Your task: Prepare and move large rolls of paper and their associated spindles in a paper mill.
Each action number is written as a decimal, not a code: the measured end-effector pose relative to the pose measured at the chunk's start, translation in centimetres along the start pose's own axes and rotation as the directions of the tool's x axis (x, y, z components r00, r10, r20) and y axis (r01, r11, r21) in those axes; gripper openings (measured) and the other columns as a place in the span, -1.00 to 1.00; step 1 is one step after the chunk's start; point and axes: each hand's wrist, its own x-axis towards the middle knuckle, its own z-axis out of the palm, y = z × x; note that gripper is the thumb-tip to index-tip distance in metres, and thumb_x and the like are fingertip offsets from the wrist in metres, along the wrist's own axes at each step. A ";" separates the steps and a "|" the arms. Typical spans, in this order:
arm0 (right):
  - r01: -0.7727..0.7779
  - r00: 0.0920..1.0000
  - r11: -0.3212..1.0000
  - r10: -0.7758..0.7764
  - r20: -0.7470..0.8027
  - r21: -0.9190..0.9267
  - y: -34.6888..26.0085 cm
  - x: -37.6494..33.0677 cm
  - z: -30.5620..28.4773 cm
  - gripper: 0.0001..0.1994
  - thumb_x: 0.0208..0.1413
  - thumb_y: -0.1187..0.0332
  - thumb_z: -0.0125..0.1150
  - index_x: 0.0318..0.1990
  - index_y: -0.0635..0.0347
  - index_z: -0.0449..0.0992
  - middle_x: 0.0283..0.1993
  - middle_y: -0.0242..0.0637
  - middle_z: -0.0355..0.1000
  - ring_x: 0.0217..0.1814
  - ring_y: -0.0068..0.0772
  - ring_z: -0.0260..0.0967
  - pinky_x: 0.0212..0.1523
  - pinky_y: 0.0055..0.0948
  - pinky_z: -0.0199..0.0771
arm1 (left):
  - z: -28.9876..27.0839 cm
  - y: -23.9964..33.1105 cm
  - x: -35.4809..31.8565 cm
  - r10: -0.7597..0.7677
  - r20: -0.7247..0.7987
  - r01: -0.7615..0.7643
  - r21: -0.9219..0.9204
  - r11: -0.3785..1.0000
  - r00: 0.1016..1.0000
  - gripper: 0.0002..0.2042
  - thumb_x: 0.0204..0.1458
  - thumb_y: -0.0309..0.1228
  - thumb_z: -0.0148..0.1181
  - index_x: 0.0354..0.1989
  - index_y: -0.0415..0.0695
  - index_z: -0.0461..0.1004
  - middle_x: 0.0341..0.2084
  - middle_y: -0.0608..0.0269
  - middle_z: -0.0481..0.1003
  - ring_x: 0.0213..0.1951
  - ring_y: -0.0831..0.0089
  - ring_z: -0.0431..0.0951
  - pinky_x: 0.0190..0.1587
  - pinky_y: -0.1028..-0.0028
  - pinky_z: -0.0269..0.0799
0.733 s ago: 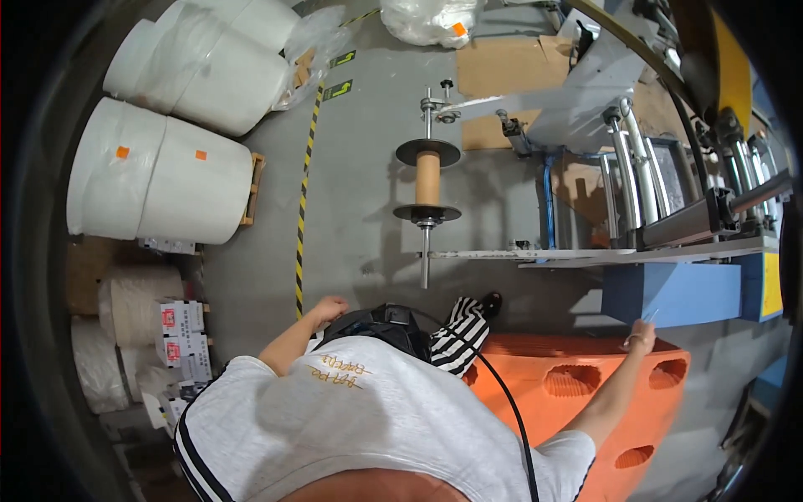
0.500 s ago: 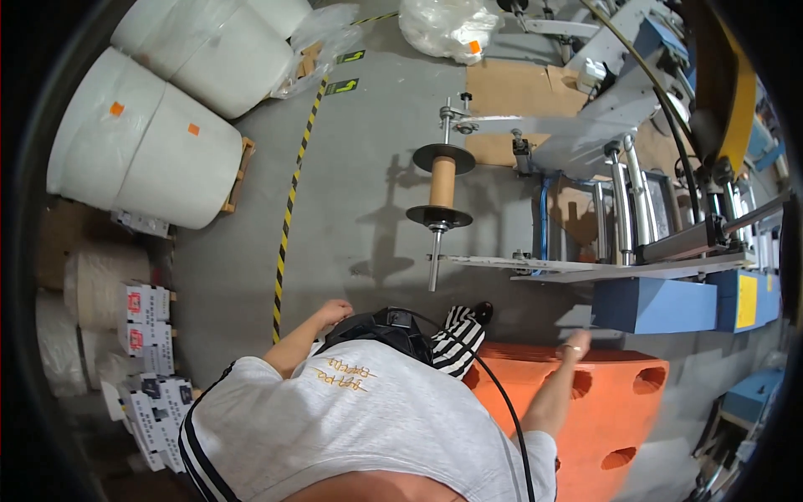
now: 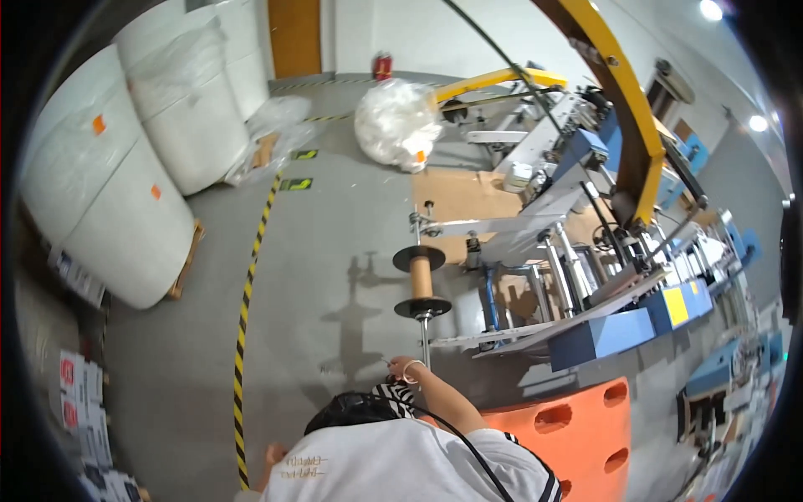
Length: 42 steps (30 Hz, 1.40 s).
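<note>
Reaching up from our right shoulder, our right hand (image 3: 404,366) sat just beside the lower tip of the steel shaft (image 3: 425,333), a bangle showing on the wrist. The fingers looked drawn together, perhaps on something thin and pale, but they were too small in the view for us to tell whether they gripped anything or touched the shaft. On that shaft, a little further from us, stood the cardboard core (image 3: 421,276), bare of material, between two black discs. The shaft stuck out to the left of the blue and grey machine (image 3: 619,330).

Of our left hand we saw only a scrap of skin by the shirt's edge, so its grip could not be told.

We judged the step to be work at the free end of the shaft, and the next move would call for a firm hold on that tip without knocking the discs askew.

An orange plastic pallet (image 3: 577,427) lay at our right, a yellow-and-black floor stripe (image 3: 246,318) ran at our left, and big white rolls (image 3: 109,201) stood well apart beyond it.
</note>
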 end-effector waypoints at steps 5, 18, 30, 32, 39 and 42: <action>-0.331 0.943 0.785 0.300 0.146 0.524 -2.9 -0.8 -4.9 -0.80 -0.15 0.44 -0.10 -0.30 0.20 0.32 -0.60 -0.26 0.31 -0.65 -0.48 0.27 -0.71 -0.56 0.29 | 3.7 11.6 3.9 0.430 0.000 -0.418 0.236 0.877 0.903 -0.79 -0.18 -0.25 -0.02 -0.60 -0.15 0.37 -0.66 0.22 0.36 -0.54 0.44 0.38 -0.53 0.45 0.27; -0.597 0.785 0.788 0.612 -0.095 0.147 4.3 -4.5 -3.8 -0.69 -0.09 0.23 -0.20 -0.38 0.23 0.44 -0.27 -0.10 0.34 -0.21 -0.12 0.29 -0.24 -0.35 0.28 | 1.9 33.1 14.2 -0.396 0.071 0.401 -0.235 0.885 0.916 -0.86 -0.13 -0.33 -0.09 -0.48 -0.13 0.27 -0.66 0.27 0.28 -0.64 0.49 0.33 -0.59 0.49 0.32; -0.656 0.709 0.597 0.697 0.106 0.463 -5.3 7.5 -8.4 -0.77 -0.20 0.33 -0.15 -0.54 0.27 0.41 -0.62 -0.17 0.37 -0.64 -0.31 0.33 -0.59 -0.42 0.32 | -8.4 23.9 29.7 0.686 0.381 -0.785 0.313 0.535 0.620 -0.83 -0.21 -0.42 -0.07 -0.40 -0.15 0.34 -0.65 0.01 0.35 -0.54 0.19 0.37 -0.50 0.31 0.21; -0.532 0.847 0.811 0.516 0.131 0.245 -5.9 11.2 -7.7 -0.75 -0.16 0.32 -0.20 -0.49 0.28 0.38 -0.61 -0.18 0.38 -0.60 -0.33 0.35 -0.56 -0.42 0.33 | -12.2 19.6 35.7 0.728 0.168 -0.708 -0.167 0.686 0.665 -0.73 -0.17 -0.36 -0.14 -0.27 -0.15 0.35 -0.52 -0.06 0.40 -0.41 0.08 0.40 -0.34 0.31 0.26; -0.452 0.849 0.814 0.518 -0.103 0.364 -14.2 17.1 -12.2 -0.77 -0.12 0.24 -0.14 -0.47 0.20 0.36 -0.63 -0.24 0.33 -0.61 -0.43 0.30 -0.55 -0.45 0.32 | -18.9 40.4 47.0 -0.419 0.354 0.487 -0.127 0.864 0.836 -0.88 -0.14 -0.39 -0.11 -0.67 -0.05 0.26 -0.77 0.31 0.28 -0.76 0.43 0.29 -0.70 0.48 0.25; -0.436 0.726 0.519 0.686 -0.054 0.736 -19.4 17.6 -16.3 -0.80 -0.13 0.25 -0.04 -0.43 0.16 0.38 -0.64 -0.35 0.30 -0.65 -0.56 0.20 -0.60 -0.57 0.23 | -18.4 49.2 51.0 -0.495 0.148 0.505 -0.037 0.862 0.856 -0.90 -0.12 -0.36 -0.08 -0.52 -0.10 0.23 -0.70 0.28 0.29 -0.65 0.43 0.32 -0.65 0.52 0.28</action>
